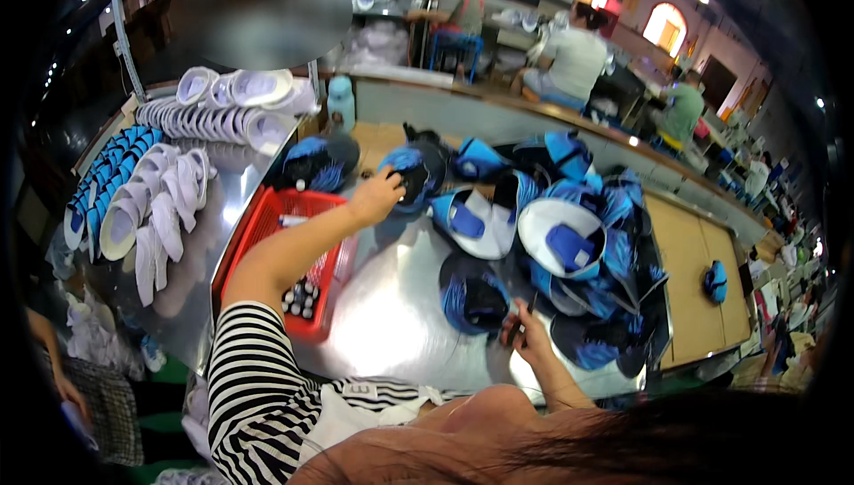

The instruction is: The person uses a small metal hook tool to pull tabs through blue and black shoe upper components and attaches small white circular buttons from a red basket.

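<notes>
My left hand [378, 197] reaches across the table, its fingers closed on the near edge of a blue and black cap [416, 165]. My right hand [530, 336] is closed around a small dark tool [514, 332], too small to identify. Just beside that hand, another blue-black cap [464, 291] lies with its dark inside showing. A heap of blue patterned caps [614, 245] fills the right side of the table. Two in it show white inner linings, with blue patches inside. One more cap [320, 162] rests at the back left.
Under my left forearm stands a red plastic basket [313, 329] holding small black-and-white pieces. White visors [160, 187] and blue strips [107, 174] lie in rows at the left. A light-blue bottle [341, 103] stands at the back. Brown cardboard [689, 329] covers the right end. Other people work beyond.
</notes>
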`<state>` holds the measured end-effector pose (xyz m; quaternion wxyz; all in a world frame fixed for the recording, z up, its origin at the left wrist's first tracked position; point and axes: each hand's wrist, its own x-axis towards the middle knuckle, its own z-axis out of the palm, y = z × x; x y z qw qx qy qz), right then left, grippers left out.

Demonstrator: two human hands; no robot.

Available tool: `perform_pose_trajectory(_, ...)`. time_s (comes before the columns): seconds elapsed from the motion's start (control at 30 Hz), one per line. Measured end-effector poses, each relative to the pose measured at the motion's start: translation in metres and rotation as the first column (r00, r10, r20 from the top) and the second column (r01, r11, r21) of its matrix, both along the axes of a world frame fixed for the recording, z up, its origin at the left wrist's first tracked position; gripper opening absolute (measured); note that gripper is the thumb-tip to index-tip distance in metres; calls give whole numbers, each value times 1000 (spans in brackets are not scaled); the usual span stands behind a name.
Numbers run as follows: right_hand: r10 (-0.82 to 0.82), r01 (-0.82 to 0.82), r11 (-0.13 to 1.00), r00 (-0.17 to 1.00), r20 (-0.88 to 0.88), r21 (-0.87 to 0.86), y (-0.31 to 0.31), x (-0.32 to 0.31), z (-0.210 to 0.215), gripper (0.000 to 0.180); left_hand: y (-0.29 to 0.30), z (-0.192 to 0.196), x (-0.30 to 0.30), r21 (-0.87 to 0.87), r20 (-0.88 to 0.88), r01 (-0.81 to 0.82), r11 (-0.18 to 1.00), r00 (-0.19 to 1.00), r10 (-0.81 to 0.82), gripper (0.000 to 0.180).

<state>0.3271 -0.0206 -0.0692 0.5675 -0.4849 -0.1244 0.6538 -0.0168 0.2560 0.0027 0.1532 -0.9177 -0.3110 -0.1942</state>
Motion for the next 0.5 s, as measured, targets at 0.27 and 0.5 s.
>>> perform_pose_trajectory(0.27,-9,-53,994,837,548,98,-28,-2,10,33,-164,33,-18,-43,127,188,981,975,-181,17)
perform_pose_trajectory(0.5,-258,-355,824,458,851,441,-42,-39,47,20,-294,-4,-4,-303,142,78,950,989,-36,21)
